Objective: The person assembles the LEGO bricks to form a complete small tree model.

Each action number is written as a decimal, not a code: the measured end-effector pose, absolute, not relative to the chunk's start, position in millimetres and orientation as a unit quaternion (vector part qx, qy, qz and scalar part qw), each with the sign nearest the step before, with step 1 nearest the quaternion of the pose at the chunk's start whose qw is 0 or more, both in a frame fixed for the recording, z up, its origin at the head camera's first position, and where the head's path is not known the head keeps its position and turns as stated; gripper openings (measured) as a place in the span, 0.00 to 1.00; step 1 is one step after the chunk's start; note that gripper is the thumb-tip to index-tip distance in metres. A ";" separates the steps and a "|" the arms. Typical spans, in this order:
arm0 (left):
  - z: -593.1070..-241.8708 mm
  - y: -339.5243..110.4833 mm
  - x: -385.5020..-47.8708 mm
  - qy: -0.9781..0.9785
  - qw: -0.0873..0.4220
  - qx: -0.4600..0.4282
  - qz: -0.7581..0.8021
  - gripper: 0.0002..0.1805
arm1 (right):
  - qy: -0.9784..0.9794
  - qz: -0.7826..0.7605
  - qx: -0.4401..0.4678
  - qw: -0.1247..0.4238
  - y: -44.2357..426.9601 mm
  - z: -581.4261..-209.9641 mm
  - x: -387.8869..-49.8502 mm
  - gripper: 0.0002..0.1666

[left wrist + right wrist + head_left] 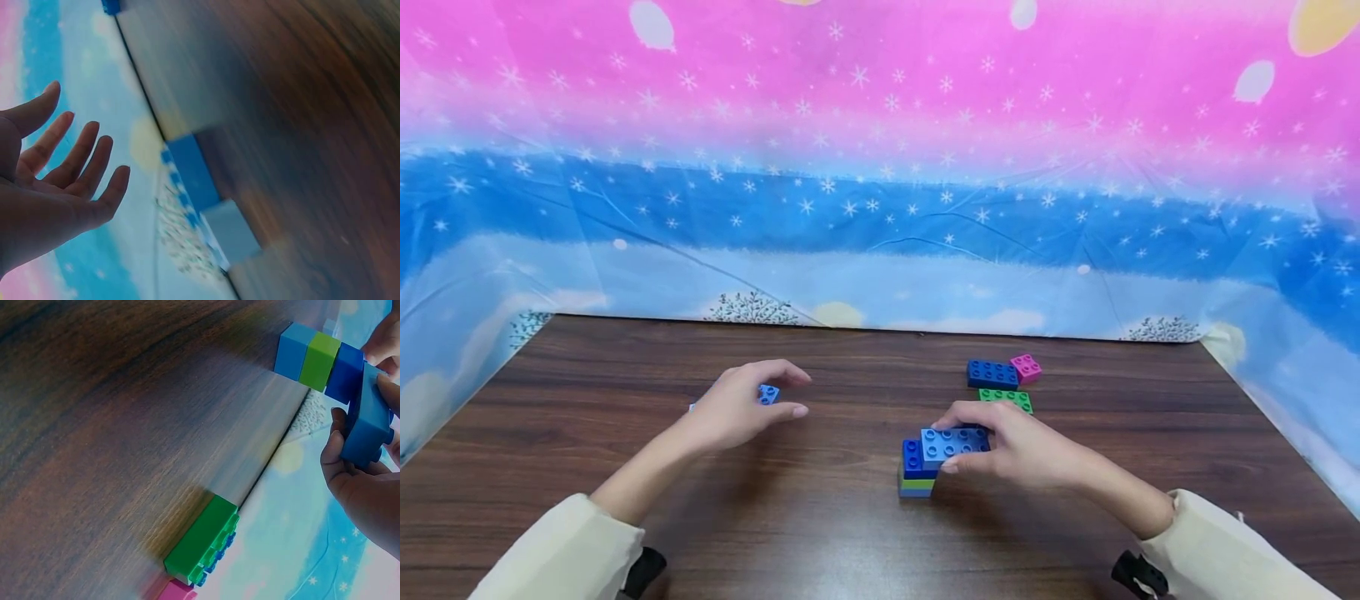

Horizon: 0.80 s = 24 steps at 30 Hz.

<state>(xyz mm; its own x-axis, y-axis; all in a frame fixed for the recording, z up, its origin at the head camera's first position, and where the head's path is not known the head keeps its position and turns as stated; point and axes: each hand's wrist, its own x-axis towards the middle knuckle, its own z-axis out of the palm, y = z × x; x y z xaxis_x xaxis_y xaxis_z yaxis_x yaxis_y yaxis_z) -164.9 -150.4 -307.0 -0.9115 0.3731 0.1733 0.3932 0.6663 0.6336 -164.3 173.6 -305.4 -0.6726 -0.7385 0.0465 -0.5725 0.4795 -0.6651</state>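
At the centre right of the head view, my right hand pinches a light blue brick between thumb and fingers. This brick sits over a small stack, overhanging it to the right; whether it is pressed down fully I cannot tell. In the stack, a dark blue brick tops a lime green brick, with a blue brick at the bottom. My left hand hovers over the table's left side with fingers apart, holding nothing. Behind it, partly hidden, are a blue brick and a paler brick.
Beyond my right hand lie a green brick, a dark blue brick and a pink brick, close together. The brown wooden table ends at a hanging pink and blue cloth along the back and sides.
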 end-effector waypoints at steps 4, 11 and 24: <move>-310.1 -164.0 -169.4 -0.923 0.013 -0.191 -0.335 0.18 | 0.854 -0.330 -0.383 0.123 173.6 -304.9 -164.3 0.20; -318.3 -179.8 -177.4 -0.933 0.003 -0.166 -0.318 0.19 | 0.856 -0.324 -0.385 0.120 173.5 -303.8 -165.4 0.19; -327.4 -190.1 -188.6 -0.944 0.000 -0.168 -0.285 0.20 | 0.857 -0.327 -0.379 0.125 173.9 -303.7 -164.0 0.19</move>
